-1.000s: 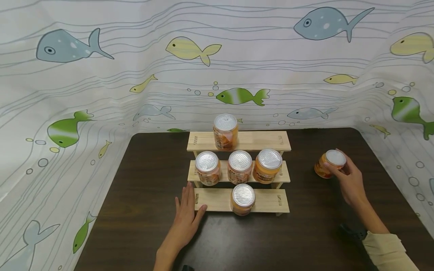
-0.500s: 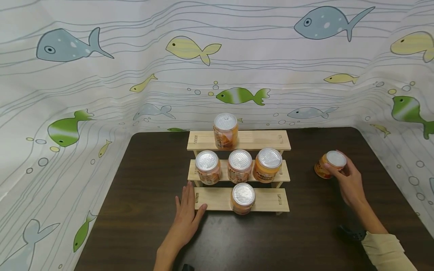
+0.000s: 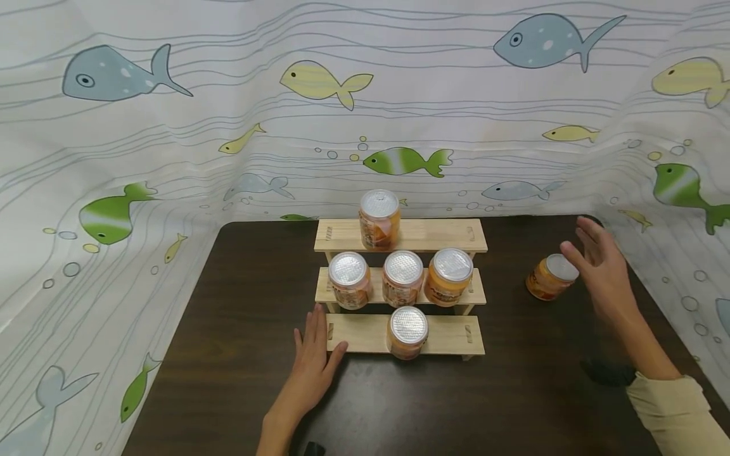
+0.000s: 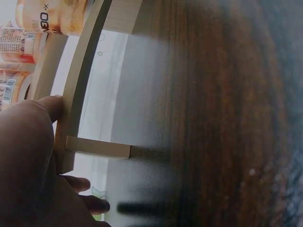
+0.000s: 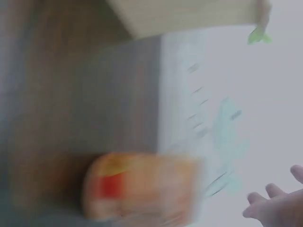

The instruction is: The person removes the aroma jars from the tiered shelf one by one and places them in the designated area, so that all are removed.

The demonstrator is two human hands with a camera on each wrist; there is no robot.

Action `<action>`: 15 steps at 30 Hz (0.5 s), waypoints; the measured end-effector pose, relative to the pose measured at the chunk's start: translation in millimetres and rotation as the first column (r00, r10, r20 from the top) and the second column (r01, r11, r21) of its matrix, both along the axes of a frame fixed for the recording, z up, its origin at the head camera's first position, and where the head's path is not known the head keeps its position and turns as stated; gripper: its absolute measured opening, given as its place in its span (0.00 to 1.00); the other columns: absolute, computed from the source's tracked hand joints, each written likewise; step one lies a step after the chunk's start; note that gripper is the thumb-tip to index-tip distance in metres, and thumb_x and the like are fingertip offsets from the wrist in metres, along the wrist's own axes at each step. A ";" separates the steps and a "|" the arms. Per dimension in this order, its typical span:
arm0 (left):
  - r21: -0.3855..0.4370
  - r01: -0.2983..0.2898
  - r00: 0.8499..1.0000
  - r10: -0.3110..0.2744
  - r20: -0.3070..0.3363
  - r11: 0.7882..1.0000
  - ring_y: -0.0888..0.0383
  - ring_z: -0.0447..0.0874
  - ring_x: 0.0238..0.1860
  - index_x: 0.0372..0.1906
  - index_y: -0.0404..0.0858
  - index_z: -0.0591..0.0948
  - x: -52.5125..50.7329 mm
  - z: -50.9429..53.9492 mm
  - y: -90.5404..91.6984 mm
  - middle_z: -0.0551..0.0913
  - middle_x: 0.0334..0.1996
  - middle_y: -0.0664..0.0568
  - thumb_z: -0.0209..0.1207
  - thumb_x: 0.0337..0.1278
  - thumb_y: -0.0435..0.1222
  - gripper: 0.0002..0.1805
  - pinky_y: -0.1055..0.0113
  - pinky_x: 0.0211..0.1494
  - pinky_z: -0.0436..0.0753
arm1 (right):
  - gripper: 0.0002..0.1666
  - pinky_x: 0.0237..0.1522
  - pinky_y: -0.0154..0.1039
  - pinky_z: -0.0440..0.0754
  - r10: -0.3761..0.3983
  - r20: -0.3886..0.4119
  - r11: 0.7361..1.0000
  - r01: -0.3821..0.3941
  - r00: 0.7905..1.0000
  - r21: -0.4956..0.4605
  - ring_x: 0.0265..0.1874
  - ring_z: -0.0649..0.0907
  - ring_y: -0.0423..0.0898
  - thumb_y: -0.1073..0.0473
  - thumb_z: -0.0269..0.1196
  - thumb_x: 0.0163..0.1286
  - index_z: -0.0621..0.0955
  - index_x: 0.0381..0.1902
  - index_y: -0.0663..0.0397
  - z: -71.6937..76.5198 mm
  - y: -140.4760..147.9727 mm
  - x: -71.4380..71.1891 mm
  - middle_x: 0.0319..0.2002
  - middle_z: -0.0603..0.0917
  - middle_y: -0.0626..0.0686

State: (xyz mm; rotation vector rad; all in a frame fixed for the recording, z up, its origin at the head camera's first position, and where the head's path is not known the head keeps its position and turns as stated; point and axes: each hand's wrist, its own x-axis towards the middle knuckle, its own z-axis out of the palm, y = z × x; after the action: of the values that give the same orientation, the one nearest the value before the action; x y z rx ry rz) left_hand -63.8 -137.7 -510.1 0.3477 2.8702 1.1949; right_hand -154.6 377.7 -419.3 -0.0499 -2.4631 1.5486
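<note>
A jar with an orange label and silver lid (image 3: 550, 278) stands on the table right of a three-tier wooden rack (image 3: 353, 332). My right hand (image 3: 610, 278) hovers just right of and above it, fingers spread, holding nothing; the right wrist view is blurred and shows the jar (image 5: 142, 189) apart from the fingers (image 5: 270, 194). With straight fingers, my left hand (image 3: 310, 364) rests at the left end of the lowest tier. In the left wrist view its thumb (image 4: 53, 106) touches the shelf edge (image 4: 78, 75). Several similar jars stand upright on the rack.
One jar (image 3: 379, 221) is on the top tier, three are on the middle tier, including the left one (image 3: 350, 282), and one (image 3: 407, 334) is on the bottom tier. A fish-patterned cloth (image 3: 433, 95) surrounds the dark table (image 3: 228, 354) at the back and sides.
My right hand has let go of the jar at the right and moved up and right, off it. The jar stays on the table. My left hand has not moved.
</note>
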 end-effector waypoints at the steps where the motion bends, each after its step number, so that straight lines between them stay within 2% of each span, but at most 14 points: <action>1: 0.004 0.000 1.000 0.000 -0.001 1.000 0.23 0.39 0.87 0.87 0.23 0.45 0.2 0.6 -0.2 0.42 0.89 0.28 0.55 0.87 0.45 0.46 0.19 0.81 0.37 | 0.41 0.80 0.20 0.55 0.045 -0.011 0.999 -0.045 0.999 0.012 0.90 0.54 0.48 0.57 0.56 0.89 0.53 0.91 0.44 12.4 -4.8 -4.4 0.91 0.53 0.52; 4: 0.002 -0.001 1.000 0.001 0.004 1.000 0.24 0.39 0.87 0.88 0.24 0.45 0.2 1.3 -0.6 0.42 0.89 0.28 0.54 0.88 0.46 0.46 0.19 0.81 0.37 | 0.39 0.74 0.20 0.65 0.196 -0.038 0.979 -0.198 0.980 -0.058 0.89 0.58 0.49 0.59 0.56 0.90 0.57 0.90 0.45 46.0 -23.2 -19.5 0.89 0.58 0.54; 8: 0.003 -0.003 1.000 0.003 0.008 1.000 0.23 0.39 0.87 0.87 0.23 0.46 0.2 1.1 -0.7 0.43 0.89 0.27 0.55 0.87 0.46 0.46 0.19 0.81 0.38 | 0.37 0.77 0.25 0.67 0.325 0.005 0.938 -0.321 0.946 -0.131 0.88 0.60 0.52 0.57 0.55 0.90 0.59 0.89 0.42 79.3 -55.2 -38.2 0.87 0.60 0.55; 10: 0.001 -0.007 1.000 0.007 0.007 1.000 0.23 0.39 0.87 0.87 0.23 0.46 0.2 1.1 -0.8 0.43 0.88 0.27 0.55 0.87 0.46 0.46 0.19 0.81 0.38 | 0.37 0.77 0.26 0.68 0.353 0.046 0.933 -0.348 0.935 -0.092 0.87 0.61 0.53 0.55 0.56 0.90 0.59 0.89 0.41 92.1 -72.1 -45.8 0.88 0.60 0.55; 12: -0.002 -0.010 1.000 0.010 0.009 1.000 0.24 0.39 0.87 0.87 0.23 0.46 0.2 0.7 -0.9 0.43 0.89 0.28 0.54 0.88 0.46 0.46 0.19 0.81 0.37 | 0.38 0.76 0.28 0.71 0.360 0.085 0.932 -0.361 0.929 -0.006 0.87 0.62 0.55 0.51 0.57 0.89 0.59 0.89 0.40 102.7 -87.7 -52.7 0.88 0.61 0.54; 15: -0.006 -0.013 1.000 0.013 0.012 1.000 0.24 0.38 0.88 0.87 0.23 0.46 0.2 0.6 -0.9 0.42 0.89 0.28 0.54 0.88 0.47 0.46 0.19 0.81 0.37 | 0.40 0.82 0.46 0.71 0.399 0.091 0.913 -0.404 0.913 0.052 0.86 0.64 0.58 0.50 0.59 0.88 0.59 0.90 0.44 115.2 -109.9 -62.5 0.87 0.63 0.54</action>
State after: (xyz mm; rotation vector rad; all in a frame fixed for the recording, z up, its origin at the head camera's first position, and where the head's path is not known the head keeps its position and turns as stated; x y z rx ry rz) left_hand -63.6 -138.6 -509.5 0.3208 2.8698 1.1863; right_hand -217.1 267.7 -304.1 0.4451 -2.7130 1.6331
